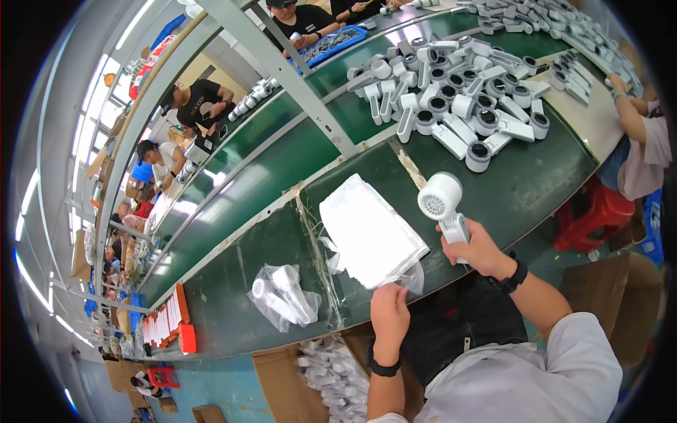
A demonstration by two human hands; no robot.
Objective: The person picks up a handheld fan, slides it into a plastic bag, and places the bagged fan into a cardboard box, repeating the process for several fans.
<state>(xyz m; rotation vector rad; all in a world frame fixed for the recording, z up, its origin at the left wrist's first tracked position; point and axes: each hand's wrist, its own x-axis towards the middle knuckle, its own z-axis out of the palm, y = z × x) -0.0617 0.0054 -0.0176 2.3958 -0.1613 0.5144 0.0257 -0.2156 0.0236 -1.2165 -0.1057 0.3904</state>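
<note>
My right hand (479, 250) is wrapped round the handle of a white handheld fan (441, 195), its round grilled head pointing up and to the left. My left hand (389, 314) is closed at the front edge of the table, its fingertips pinching the corner of a clear plastic bag (413, 278). Beside it lies a stack of flat white bags (370, 229). Further left, two white fans in clear bags (284, 296) rest on the green table (233, 310).
A big heap of white fans (462, 106) covers the far right of the table. A metal frame post (310, 99) rises beyond the bags. Below the edge stands a cardboard box of bagged items (331, 370). A co-worker (638, 134) sits right, by a red stool (592, 215).
</note>
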